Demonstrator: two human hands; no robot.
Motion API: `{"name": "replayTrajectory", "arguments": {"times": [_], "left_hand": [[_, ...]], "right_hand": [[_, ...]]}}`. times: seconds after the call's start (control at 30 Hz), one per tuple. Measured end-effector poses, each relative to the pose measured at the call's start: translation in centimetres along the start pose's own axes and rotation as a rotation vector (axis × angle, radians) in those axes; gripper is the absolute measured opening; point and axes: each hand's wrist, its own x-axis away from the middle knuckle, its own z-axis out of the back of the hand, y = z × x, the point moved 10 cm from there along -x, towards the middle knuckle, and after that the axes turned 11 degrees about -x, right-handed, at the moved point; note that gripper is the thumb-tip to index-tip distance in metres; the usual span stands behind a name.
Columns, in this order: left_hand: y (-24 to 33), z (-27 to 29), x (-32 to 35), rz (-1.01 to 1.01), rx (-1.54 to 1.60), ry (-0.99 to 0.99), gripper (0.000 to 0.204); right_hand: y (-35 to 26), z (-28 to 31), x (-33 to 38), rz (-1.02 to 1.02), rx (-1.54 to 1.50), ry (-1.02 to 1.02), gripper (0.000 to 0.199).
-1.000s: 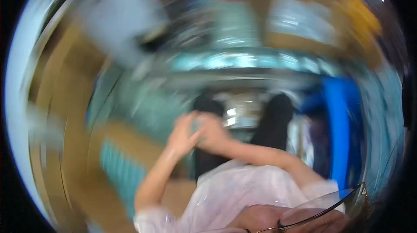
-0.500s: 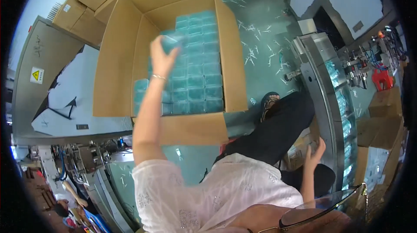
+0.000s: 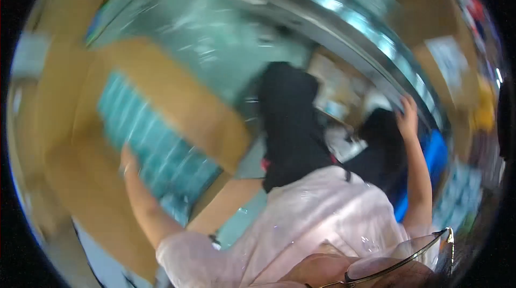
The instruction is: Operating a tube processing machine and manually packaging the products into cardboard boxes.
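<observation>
My left hand (image 3: 129,162) reaches into a large open cardboard box (image 3: 183,110). It is over or beside tight rows of clear bluish-green plastic containers (image 3: 156,137). Motion smears its fingers, so I cannot make out whether a container is in them. On the other side, my right hand (image 3: 408,119) is at the near part of a long metal conveyor rail (image 3: 344,41), its fingers stretched out and apart. Nothing shows between them.
Shiny clear pieces (image 3: 387,46) line the conveyor. Open cartons (image 3: 438,46) stand beyond it, and a blue object (image 3: 430,164) is beside my right forearm. White scraps lie on the green floor (image 3: 199,14). My black-trousered legs (image 3: 287,121) are between box and conveyor.
The view has swung toward the right, bringing the box to the left side. My left hand, which held a clear container above the stack, is now lower beside the rows. My right hand stays by the conveyor.
</observation>
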Motion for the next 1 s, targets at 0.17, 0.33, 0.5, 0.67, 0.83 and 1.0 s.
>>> {"name": "replayTrajectory", "arguments": {"times": [0.17,0.33,0.5,0.67,0.83,1.0], "left_hand": [[5.9,12.9,-1.2,-0.197,-0.838,0.513,0.051],[39.8,23.8,16.0,-0.927,-0.098,0.948,0.048],[65.2,6.5,32.7,-1.615,-0.205,0.181,0.042],[71.2,-23.1,35.0,-1.891,-1.041,-0.133,0.027],[76.8,-35.1,38.2,-1.789,-1.104,-0.304,0.029],[78.4,-40.3,39.7,-2.192,-1.266,0.000,0.033]], "right_hand": [[3.0,4.6,-1.1,0.011,-0.144,0.140,0.034],[16.8,11.0,3.1,-0.258,-0.040,0.331,0.028],[29.8,10.6,5.9,-0.430,-0.059,0.488,0.030],[40.6,10.2,3.0,-0.507,-0.149,0.727,0.030],[51.1,11.3,3.6,-0.663,-0.111,0.519,0.031],[62.2,8.7,6.8,-1.032,-0.295,0.324,0.065]]}}
